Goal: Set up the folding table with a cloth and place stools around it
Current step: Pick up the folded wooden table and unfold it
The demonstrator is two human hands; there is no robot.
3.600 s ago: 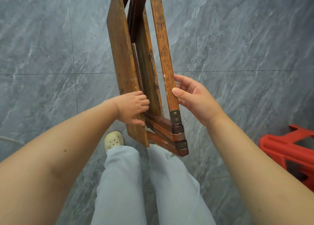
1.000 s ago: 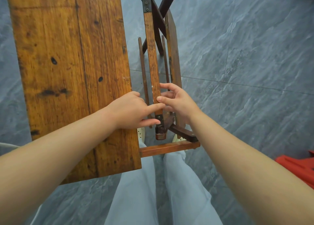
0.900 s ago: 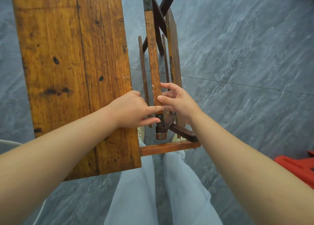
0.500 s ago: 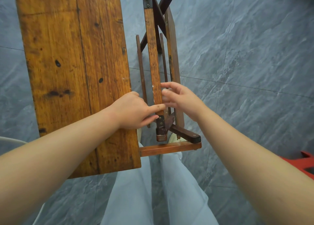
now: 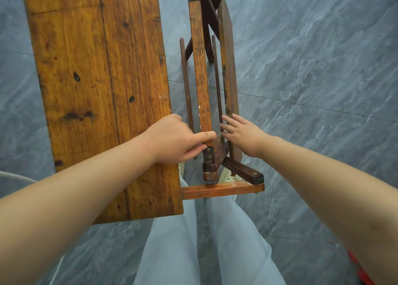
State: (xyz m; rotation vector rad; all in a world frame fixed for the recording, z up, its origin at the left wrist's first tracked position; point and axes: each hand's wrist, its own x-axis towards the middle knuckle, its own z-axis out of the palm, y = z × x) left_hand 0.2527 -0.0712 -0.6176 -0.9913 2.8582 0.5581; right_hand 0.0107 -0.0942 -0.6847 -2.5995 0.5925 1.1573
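Head view: left hand [image 5: 172, 140] curls its fingers round the centre rail [image 5: 200, 80] of the table [image 5: 97, 69]; right hand [image 5: 241, 133] lays straight fingers against the hanging leaf [image 5: 228, 69]. Lift it level, slowly.

This looks like an indoor domestic space, probably a home, though a small eatery cannot be ruled out. It has large grey marble-patterned floor tiles [image 5: 312, 69] with thin grout lines, a worn wooden folding table [image 5: 97, 80], a sliver of red plastic [image 5: 363, 277], and cream perforated slippers [image 5: 226, 174].
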